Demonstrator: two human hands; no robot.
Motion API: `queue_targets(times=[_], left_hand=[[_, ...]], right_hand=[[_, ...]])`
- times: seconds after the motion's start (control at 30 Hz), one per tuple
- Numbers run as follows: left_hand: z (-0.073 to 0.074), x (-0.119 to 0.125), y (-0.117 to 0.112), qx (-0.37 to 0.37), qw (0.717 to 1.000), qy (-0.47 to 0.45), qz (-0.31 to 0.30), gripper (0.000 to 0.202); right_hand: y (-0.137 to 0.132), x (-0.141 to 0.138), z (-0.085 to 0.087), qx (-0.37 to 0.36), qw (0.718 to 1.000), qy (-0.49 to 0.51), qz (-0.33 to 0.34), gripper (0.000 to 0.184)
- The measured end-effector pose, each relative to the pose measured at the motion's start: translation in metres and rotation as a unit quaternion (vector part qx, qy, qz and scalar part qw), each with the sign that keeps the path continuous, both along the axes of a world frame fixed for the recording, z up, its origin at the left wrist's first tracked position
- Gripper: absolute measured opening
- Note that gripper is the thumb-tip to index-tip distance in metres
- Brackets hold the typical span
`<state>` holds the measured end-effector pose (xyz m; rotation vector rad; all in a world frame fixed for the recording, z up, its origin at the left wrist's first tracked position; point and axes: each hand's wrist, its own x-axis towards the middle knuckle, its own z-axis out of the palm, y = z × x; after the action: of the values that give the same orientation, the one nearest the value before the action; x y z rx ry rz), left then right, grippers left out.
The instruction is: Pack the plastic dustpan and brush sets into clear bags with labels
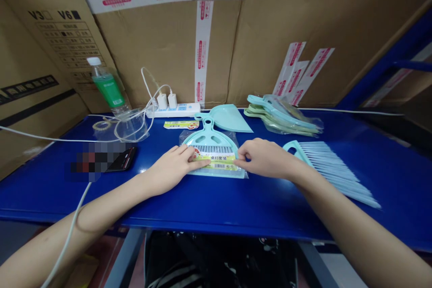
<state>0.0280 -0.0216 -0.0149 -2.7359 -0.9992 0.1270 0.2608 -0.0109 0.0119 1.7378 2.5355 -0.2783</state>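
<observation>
Your right grip (261, 156) pinches at the right end of the label card (220, 159), your left grip (175, 163) lies over its left, whether clenched I can't tell, and its long axis runs between them across the bagged dustpan (209, 135) on the bench (162, 209), neither hand nearer.

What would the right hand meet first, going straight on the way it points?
Most likely the label, with the left hand beyond it; depth is hard to judge from this one view.

The dustpan (209, 136) is smooth plastic, its thin plastic wrap (184, 135) shiny, the surface (162, 209) glossy, the cardboard (280, 22) matt.
</observation>
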Motion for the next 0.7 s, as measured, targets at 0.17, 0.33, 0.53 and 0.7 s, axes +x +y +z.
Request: queue_targets(times=[0.17,0.33,0.53,0.7], left_hand=[[0.0,0.001,-0.002,0.003,1.0,0.011,0.003,0.055],[-0.001,0.0,-0.002,0.012,1.0,0.0,0.0,0.055],[-0.003,-0.001,-0.001,0.01,1.0,-0.024,-0.007,0.051],[-0.001,0.001,-0.002,0.016,1.0,0.001,-0.004,0.052]], right_hand=[[-0.004,-0.003,-0.001,0.028,0.999,-0.03,-0.025,0.02],[-0.002,0.001,0.002,0.074,0.996,-0.023,-0.047,0.017],[-0.001,-0.006,-0.005,0.144,0.956,0.104,0.234,0.018],[-0.006,-0.014,-0.014,0.117,0.939,0.05,0.319,0.023]])
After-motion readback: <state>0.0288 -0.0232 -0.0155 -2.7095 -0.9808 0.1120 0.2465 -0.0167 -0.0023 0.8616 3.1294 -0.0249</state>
